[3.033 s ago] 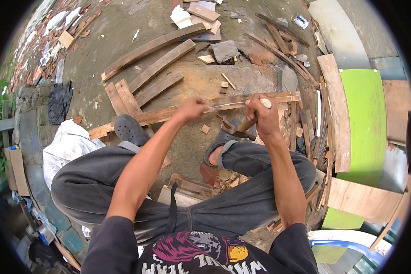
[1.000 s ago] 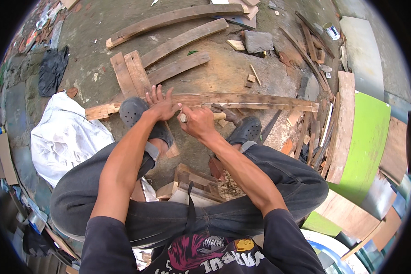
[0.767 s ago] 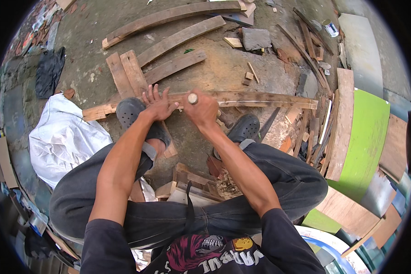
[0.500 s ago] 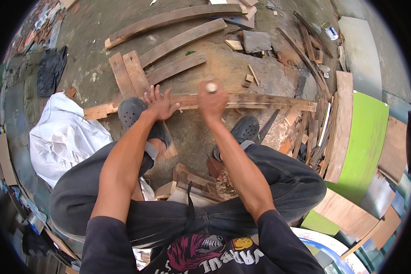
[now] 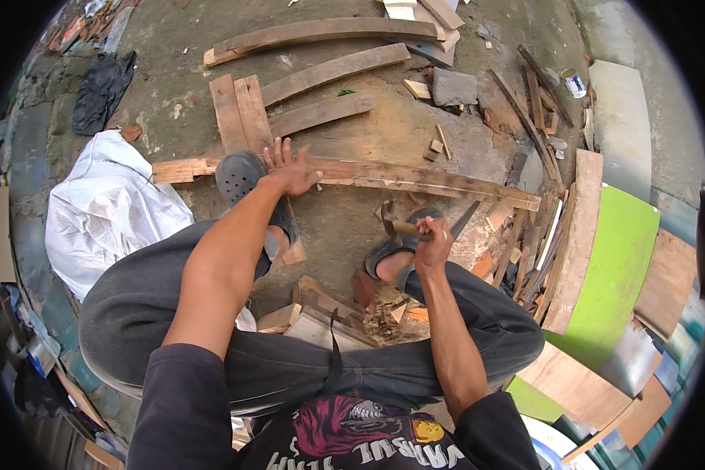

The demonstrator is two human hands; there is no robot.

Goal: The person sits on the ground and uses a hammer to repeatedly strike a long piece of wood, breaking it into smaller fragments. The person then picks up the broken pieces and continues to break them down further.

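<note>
A long wooden plank (image 5: 439, 180) lies crosswise in front of me, its left part under my left clog (image 5: 239, 178). My left hand (image 5: 291, 169) rests on this plank just right of the clog, fingers spread and nothing in the grasp. Above my right foot, on the near side of the plank, my right hand (image 5: 433, 241) is closed round the wooden handle of a hammer (image 5: 406, 228). The hammer's dark head points left, apart from the plank, and partly covers the right clog (image 5: 384, 258).
Several loose boards (image 5: 333, 70) lie beyond the plank, near a grey stone block (image 5: 454, 88). At left sits a white sack (image 5: 102, 207). Wood scraps (image 5: 329, 301) lie between my legs. A green panel (image 5: 607, 270) and more boards line the right side.
My right hand has moved from over the plank toward me and to the right, bringing the hammer into side view. My left hand stays on the plank. The whole view has shifted slightly.
</note>
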